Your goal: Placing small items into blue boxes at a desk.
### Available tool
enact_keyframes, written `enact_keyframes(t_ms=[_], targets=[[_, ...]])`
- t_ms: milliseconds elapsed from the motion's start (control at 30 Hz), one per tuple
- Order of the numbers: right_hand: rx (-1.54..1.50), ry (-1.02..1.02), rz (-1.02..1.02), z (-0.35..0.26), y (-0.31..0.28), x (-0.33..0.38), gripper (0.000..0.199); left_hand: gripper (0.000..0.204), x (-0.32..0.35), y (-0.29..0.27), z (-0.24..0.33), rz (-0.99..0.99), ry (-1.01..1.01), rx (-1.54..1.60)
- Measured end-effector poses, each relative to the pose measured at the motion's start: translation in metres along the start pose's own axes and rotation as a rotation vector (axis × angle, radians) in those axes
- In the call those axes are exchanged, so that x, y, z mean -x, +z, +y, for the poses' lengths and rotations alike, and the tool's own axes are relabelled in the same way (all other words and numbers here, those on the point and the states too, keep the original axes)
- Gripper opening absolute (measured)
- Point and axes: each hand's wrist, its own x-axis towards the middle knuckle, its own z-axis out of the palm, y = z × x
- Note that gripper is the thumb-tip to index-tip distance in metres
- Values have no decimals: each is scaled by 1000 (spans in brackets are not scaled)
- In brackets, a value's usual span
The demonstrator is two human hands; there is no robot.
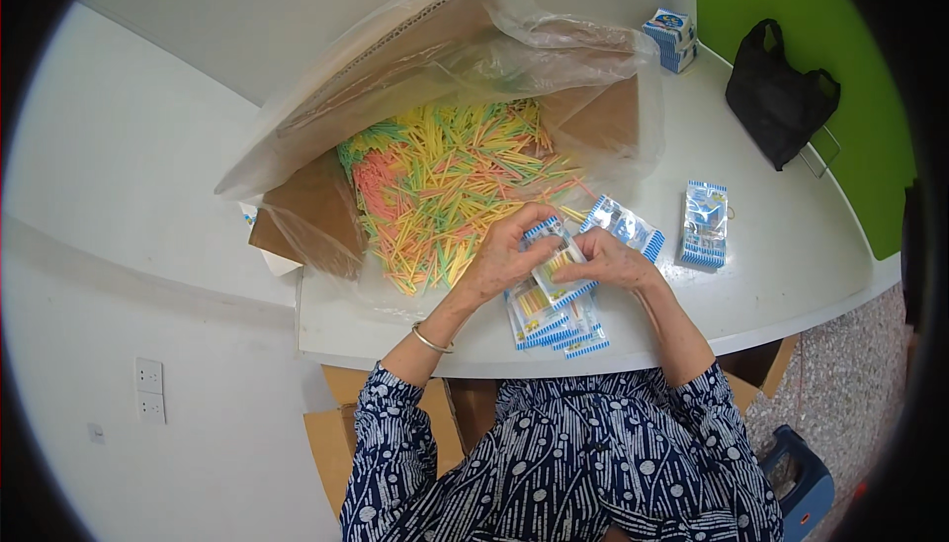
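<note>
Between my two hands is a small clear packet point(565, 291) with blue-and-white striped ends and yellowish sticks showing inside. My left hand point(502, 255) grips its left side, thumb across the front. From the right, my right hand point(617, 263) pinches the packet with its thumb on the face. Below them, several similar packets point(539, 322) with sticks in them lie overlapping on the table. Just behind my right hand lie flat silvery packets point(625, 227) with the same striped edge. Left of the hands, thin pink, yellow and green sticks point(445, 186) fill a large box.
The cardboard box point(316, 211) has a clear plastic liner point(465, 57) spilling over its flaps. On the white table point(791, 275) stand a packet stack point(704, 224) at right and another stack point(672, 40) at the back. A black bag point(776, 95) rests by the green panel.
</note>
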Motion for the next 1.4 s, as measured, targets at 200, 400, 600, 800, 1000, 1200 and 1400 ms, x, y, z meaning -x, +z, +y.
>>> enact_keyframes(t_ms=[200, 400, 600, 800, 1000, 1200, 1400], targets=[[95, 77, 25, -3, -5, 3, 33, 38, 3, -1, -6, -38, 4, 116], [35, 40, 14, -1, -5, 1, 33, 38, 7, 0, -13, -9, -95, 126], [294, -79, 422, -5, -31, 16, 30, 36, 32, 5, -33, -69, 2, 8], [1146, -23, 776, 30, -38, 13, 27, 47, 41, -18, -46, 132, 177, -536], [1117, -14, 774, 44, -43, 5, 21, 46, 0, -89, -78, 402, 132, -1121], [1044, -170, 906, 33, -42, 7, 12, 37, -25, -103, -115, 244, 51, -1393], [884, -156, 880, 16, -35, 12, 15, 31, -33, -106, -127, 239, 119, -1348]])
